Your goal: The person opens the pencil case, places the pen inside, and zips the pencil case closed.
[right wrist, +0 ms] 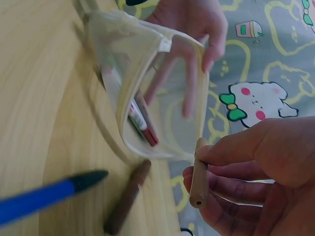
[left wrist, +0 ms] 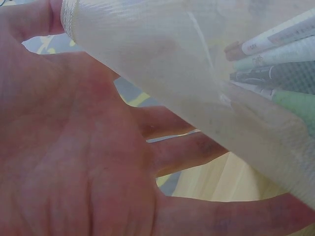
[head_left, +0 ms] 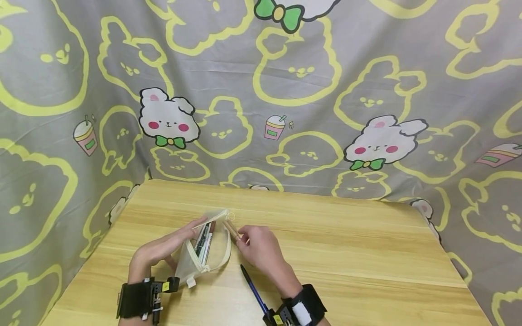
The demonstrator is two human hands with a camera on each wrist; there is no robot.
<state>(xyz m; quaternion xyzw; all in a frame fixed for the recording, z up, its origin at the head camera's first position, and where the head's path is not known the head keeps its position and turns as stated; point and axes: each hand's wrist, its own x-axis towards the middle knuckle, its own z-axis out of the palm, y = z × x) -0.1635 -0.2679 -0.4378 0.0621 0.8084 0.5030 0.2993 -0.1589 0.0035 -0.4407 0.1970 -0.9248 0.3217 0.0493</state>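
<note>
My left hand lies along the left side of a translucent pencil pouch, its fingers straight and spread. In the right wrist view, some of those fingers show through the pouch wall. The pouch's mouth gapes toward my right hand, and several pens lie inside. Between thumb and fingers, the right hand pinches a tan pen-like stick at the pouch's rim. Another brown pen-like stick lies on the table by the mouth. A blue pen with a dark tip is nearest the right wrist.
The wooden table reaches back to a grey cloth printed with yellow outlines and white rabbits. This cloth also hangs along both sides. Black straps with small cameras sit on both wrists.
</note>
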